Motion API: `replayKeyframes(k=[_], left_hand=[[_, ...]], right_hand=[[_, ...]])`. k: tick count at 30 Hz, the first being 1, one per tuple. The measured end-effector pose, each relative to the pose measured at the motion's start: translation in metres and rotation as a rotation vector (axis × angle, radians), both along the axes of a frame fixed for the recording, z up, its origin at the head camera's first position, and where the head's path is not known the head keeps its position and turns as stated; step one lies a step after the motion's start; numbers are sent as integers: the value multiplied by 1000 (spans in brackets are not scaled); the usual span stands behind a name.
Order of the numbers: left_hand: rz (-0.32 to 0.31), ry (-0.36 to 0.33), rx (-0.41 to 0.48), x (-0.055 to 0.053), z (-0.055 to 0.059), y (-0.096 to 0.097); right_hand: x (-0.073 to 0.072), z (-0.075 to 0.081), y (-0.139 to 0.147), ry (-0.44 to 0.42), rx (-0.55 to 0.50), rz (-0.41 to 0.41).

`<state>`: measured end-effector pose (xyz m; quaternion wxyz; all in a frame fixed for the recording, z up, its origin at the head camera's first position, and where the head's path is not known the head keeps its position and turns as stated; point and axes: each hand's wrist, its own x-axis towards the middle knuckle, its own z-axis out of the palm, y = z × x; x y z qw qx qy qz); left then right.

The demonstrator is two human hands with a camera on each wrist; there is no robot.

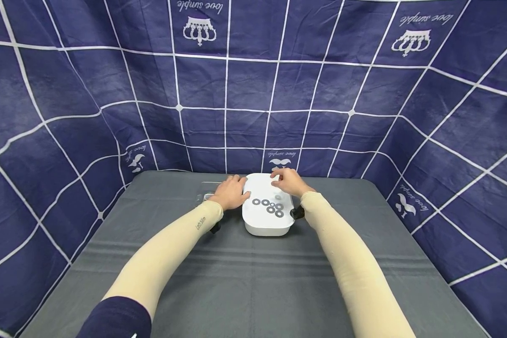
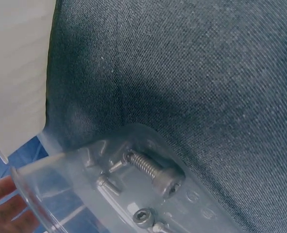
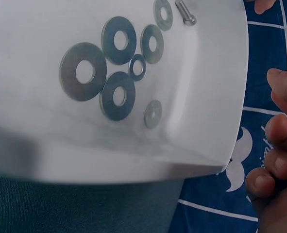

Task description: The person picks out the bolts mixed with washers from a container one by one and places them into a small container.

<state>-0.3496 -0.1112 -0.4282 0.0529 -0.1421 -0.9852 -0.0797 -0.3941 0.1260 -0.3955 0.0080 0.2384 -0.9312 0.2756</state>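
A white rounded tray (image 1: 267, 231) stands on the grey cloth, with several flat metal washers (image 3: 70, 73) lying in it and a small screw (image 3: 184, 12) near its far end. My left hand (image 1: 231, 192) is at the tray's left edge, fingers stretched forward and thumb over the rim. Over the tray's far right part hovers my right hand (image 1: 290, 182), fingers loosely bent, thumb and forefinger apart with nothing showing between them. Beside my left hand is a clear plastic container (image 2: 133, 133), holding a large socket-head bolt (image 2: 148, 167) and several smaller screws (image 2: 109, 186).
Grey cloth (image 1: 219, 281) covers the table. Dark blue curtain fabric (image 1: 253, 84) with white grid lines rises behind and on both sides. Black wrist straps show under both sleeves.
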Motion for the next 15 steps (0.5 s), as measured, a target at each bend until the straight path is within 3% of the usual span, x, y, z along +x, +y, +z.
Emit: replayKeyframes(k=[15], left_hand=[[0, -42, 43, 0, -5, 10]], right_hand=[[-2, -8, 12, 11, -27, -28]])
